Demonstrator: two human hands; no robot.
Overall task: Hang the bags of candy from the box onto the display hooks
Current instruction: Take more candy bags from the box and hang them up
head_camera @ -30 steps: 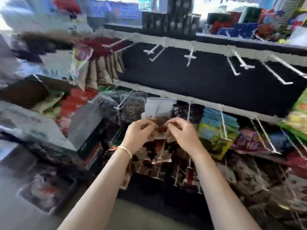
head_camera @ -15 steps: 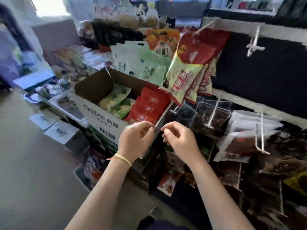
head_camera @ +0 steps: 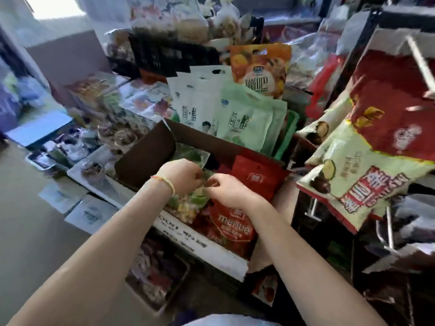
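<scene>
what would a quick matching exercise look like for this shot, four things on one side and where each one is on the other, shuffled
Things:
1. left hand
2. red meijue bag
3. pale green bags
4. red and cream bag

Places:
A. standing upright behind the cardboard box
B. hanging on the rack at the right
C. lying in the box, under the right hand
D. over the green packets in the box

Pairs: 1-D, 2-C, 3-A, 4-B
</scene>
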